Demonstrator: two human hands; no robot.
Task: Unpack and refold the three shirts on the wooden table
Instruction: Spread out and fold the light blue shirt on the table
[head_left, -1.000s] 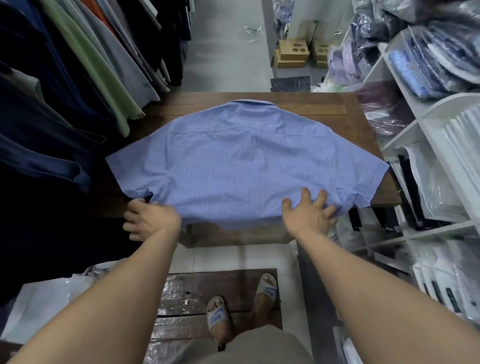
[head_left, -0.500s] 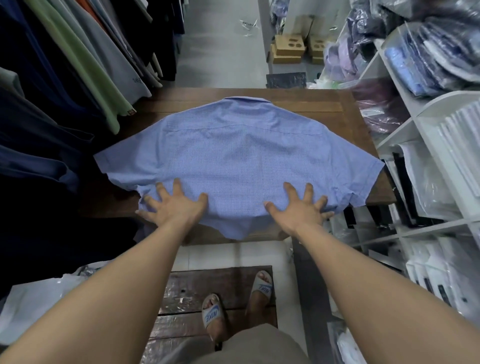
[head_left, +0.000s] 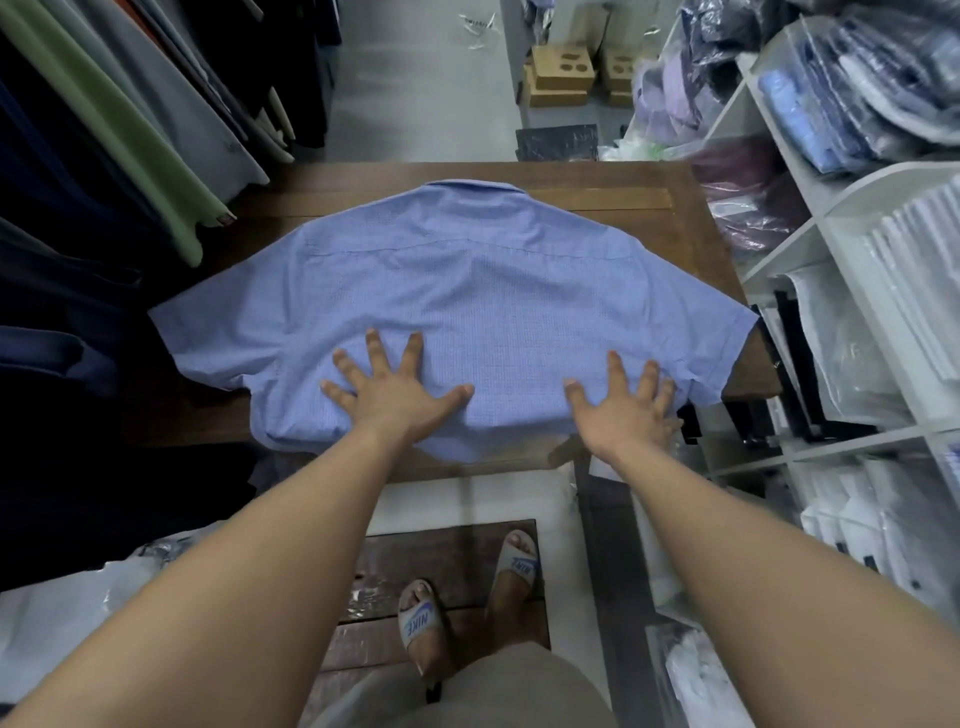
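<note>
A person stands at the near edge of a dark brown wooden table (head_left: 597, 182), and the view looks down along their bare arms. Spread across the table, back upward, lies a pale blue finely checked short-sleeved shirt (head_left: 467, 291). Its collar (head_left: 470, 186) points to 12 o'clock, away from the person. One short sleeve (head_left: 208, 332) reaches out to 9 o'clock. The other sleeve (head_left: 711, 338) reaches to 3 o'clock, as far as the table's right edge. The hem (head_left: 467, 449) droops over the near edge at 6 o'clock.

Both hands lie flat on the lower part of the shirt and grasp nothing. The left hand (head_left: 395, 395) presses at about 7 o'clock, fingers straight and fanned wide. The right hand (head_left: 623, 410) does the same at about 5 o'clock, close to the shirt's side edge. Palms down and fingers spread like this look meant to smooth the cloth and pin it to the wood, so the hanging hem does not drag it off. Laid face down with sleeves out, the shirt seems ready for its sides to be folded in.

Only this one shirt is on the table. Dark and green hanging garments (head_left: 104, 130) crowd the 9 o'clock side. White shelves (head_left: 779, 252) of plastic-bagged clothing stand at 3 o'clock.
</note>
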